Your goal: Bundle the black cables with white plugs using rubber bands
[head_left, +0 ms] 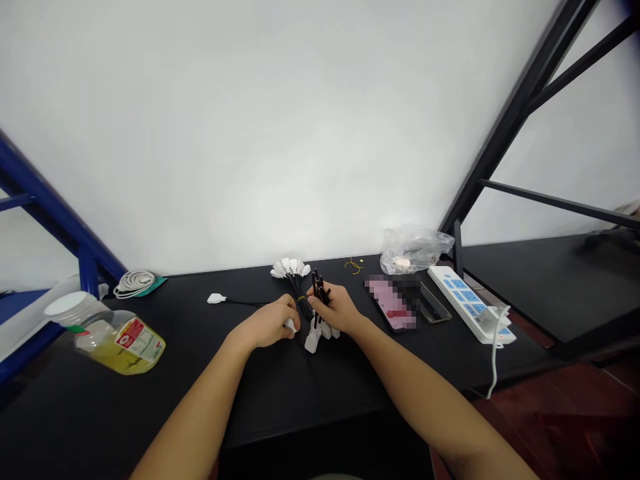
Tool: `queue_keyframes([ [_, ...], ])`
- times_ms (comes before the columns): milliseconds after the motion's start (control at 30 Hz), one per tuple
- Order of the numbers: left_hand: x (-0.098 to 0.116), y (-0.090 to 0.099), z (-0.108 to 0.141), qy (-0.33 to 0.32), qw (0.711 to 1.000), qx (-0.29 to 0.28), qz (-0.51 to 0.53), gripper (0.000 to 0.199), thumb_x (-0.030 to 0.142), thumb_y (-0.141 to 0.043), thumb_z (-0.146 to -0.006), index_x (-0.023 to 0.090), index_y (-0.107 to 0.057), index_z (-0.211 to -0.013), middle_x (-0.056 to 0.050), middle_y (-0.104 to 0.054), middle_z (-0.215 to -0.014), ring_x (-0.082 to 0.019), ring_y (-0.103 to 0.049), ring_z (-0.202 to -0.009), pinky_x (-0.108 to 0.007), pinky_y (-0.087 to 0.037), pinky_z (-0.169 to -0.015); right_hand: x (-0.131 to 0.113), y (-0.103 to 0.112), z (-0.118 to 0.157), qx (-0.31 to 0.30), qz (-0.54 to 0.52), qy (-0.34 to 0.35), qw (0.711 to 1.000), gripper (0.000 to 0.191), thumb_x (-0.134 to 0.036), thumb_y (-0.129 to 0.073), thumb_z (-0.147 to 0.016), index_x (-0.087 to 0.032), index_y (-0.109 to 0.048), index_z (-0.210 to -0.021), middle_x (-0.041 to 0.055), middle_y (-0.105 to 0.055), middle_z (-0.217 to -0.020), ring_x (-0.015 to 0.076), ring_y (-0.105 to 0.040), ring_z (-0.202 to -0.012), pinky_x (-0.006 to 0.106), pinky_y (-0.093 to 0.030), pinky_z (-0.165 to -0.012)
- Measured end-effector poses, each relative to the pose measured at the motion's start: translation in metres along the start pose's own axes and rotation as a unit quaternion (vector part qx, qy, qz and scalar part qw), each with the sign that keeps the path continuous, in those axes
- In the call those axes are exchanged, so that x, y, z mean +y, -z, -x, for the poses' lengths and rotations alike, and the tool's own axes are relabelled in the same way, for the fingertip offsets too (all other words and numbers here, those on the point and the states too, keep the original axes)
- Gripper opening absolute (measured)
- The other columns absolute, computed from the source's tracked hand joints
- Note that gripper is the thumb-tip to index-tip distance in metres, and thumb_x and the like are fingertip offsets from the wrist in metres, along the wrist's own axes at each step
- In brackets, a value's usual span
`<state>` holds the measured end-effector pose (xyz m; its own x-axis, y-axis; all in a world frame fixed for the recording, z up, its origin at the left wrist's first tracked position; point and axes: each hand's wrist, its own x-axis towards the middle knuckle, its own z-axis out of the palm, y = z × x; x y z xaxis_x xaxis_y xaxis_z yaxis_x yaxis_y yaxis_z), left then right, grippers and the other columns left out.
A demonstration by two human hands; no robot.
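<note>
My right hand [334, 308] is closed around a bunch of black cables [319, 288], whose white ends [314, 339] hang below the fingers. Just left of it, my left hand [274, 322] pinches a small white piece [291, 325], a cable end by its look. Behind both hands lies another bundle of black cables with white ends [290, 268], tied with a yellow band [301, 299]. A single black cable with a white end [217, 299] stretches out to the left, its other end passing behind my left hand.
On the black table [300, 407], a jar [123, 340] lies tilted at left near a coiled white cable [135, 283]. At right are a pink-screened phone [390, 305], a second dark phone [433, 303], a plastic bag [415, 248] and a power strip [470, 303].
</note>
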<state>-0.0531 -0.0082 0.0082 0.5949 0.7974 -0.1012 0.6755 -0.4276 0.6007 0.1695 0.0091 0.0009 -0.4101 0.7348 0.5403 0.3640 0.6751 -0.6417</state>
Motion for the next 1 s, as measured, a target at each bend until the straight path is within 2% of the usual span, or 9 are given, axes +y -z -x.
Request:
queue_keyframes([
  [100,-0.011,0.012,0.002,-0.001,0.997,0.034,0.063,0.016,0.033,-0.07,-0.077,0.022,-0.075,-0.088,-0.006,-0.056,-0.106,-0.018,-0.058,-0.084,-0.031,-0.049,-0.078,0.002,0.0,0.001,0.003,0.001,-0.006,1.0,0.011,-0.029,-0.057,-0.092,-0.021,-0.064,-0.095,0.0006,-0.067,-0.075,0.0157,-0.063,-0.068,0.026,-0.047,-0.066],
  [233,-0.021,0.021,0.001,0.02,0.98,0.086,0.179,0.029,0.045,-0.069,-0.08,0.018,-0.069,-0.091,-0.001,-0.058,-0.078,-0.014,-0.051,-0.067,-0.026,-0.043,-0.064,0.005,-0.001,0.002,0.007,-0.009,0.0,1.0,0.014,-0.029,-0.057,-0.092,-0.021,-0.065,-0.1,0.0017,-0.068,-0.079,0.0167,-0.064,-0.071,0.028,-0.049,-0.069],
  [400,-0.002,-0.007,-0.015,-0.007,0.975,0.096,0.202,0.026,0.041,-0.07,-0.079,0.016,-0.065,-0.081,0.001,-0.057,-0.066,-0.013,-0.048,-0.061,-0.025,-0.038,-0.057,0.003,0.001,0.003,0.016,-0.033,0.033,0.999,0.022,-0.034,-0.054,-0.096,-0.021,-0.064,-0.11,0.006,-0.07,-0.095,0.0189,-0.067,-0.085,0.031,-0.051,-0.08],
  [500,0.011,-0.022,-0.023,-0.056,0.981,0.12,0.144,0.021,0.038,-0.066,-0.084,0.017,-0.068,-0.081,-0.001,-0.061,-0.073,-0.014,-0.053,-0.066,-0.026,-0.041,-0.062,0.0,0.002,0.003,0.014,-0.033,0.025,0.999,0.02,-0.037,-0.054,-0.096,-0.021,-0.064,-0.101,0.0047,-0.069,-0.087,0.0179,-0.065,-0.078,0.03,-0.051,-0.075],
  [567,0.01,-0.02,-0.021,-0.054,0.986,0.114,0.11,0.023,0.04,-0.068,-0.083,0.019,-0.072,-0.09,-0.002,-0.065,-0.08,-0.016,-0.057,-0.071,-0.027,-0.044,-0.066,-0.002,0.003,0.004,0.016,-0.018,0.006,1.0,0.018,-0.037,-0.055,-0.096,-0.021,-0.062,-0.094,0.0027,-0.067,-0.08,0.0167,-0.063,-0.07,0.028,-0.049,-0.069],
  [667,-0.012,0.002,-0.009,0.012,0.991,0.132,0.031,0.033,0.042,-0.072,-0.079,0.022,-0.074,-0.105,-0.005,-0.07,-0.096,-0.022,-0.064,-0.085,-0.031,-0.049,-0.076,-0.002,0.002,0.003,0.024,0.004,-0.012,1.0,0.017,-0.036,-0.054,-0.096,-0.022,-0.06,-0.09,0.0022,-0.066,-0.079,0.0168,-0.062,-0.071,0.028,-0.047,-0.069],
  [800,-0.062,0.034,0.014,0.173,0.961,0.172,-0.131,0.034,0.022,-0.063,-0.08,0.025,-0.07,-0.113,-0.008,-0.064,-0.118,-0.025,-0.065,-0.1,-0.034,-0.049,-0.088,-0.002,0.002,0.002,0.019,0.019,-0.018,0.999,0.017,-0.036,-0.054,-0.096,-0.022,-0.059,-0.088,0.0017,-0.066,-0.079,0.0169,-0.063,-0.072,0.027,-0.046,-0.068],
  [900,-0.088,0.043,0.023,0.28,0.931,0.151,-0.181,0.031,0.019,-0.061,-0.079,0.025,-0.072,-0.107,-0.009,-0.063,-0.121,-0.026,-0.067,-0.098,-0.034,-0.049,-0.086,-0.002,0.002,0.002,0.017,0.016,-0.016,1.0,0.017,-0.036,-0.054,-0.096,-0.022,-0.059,-0.087,0.0013,-0.066,-0.079,0.0168,-0.063,-0.072,0.027,-0.045,-0.068],
  [1000,-0.095,0.041,0.021,0.302,0.923,0.151,-0.187,0.02,0.024,-0.058,-0.083,0.025,-0.072,-0.097,-0.009,-0.066,-0.116,-0.026,-0.065,-0.101,-0.033,-0.048,-0.085,-0.002,0.003,0.002,0.018,0.01,-0.013,1.0,0.017,-0.035,-0.054,-0.096,-0.022,-0.059,-0.086,0.0014,-0.065,-0.079,0.0169,-0.062,-0.073,0.027,-0.044,-0.068],
])
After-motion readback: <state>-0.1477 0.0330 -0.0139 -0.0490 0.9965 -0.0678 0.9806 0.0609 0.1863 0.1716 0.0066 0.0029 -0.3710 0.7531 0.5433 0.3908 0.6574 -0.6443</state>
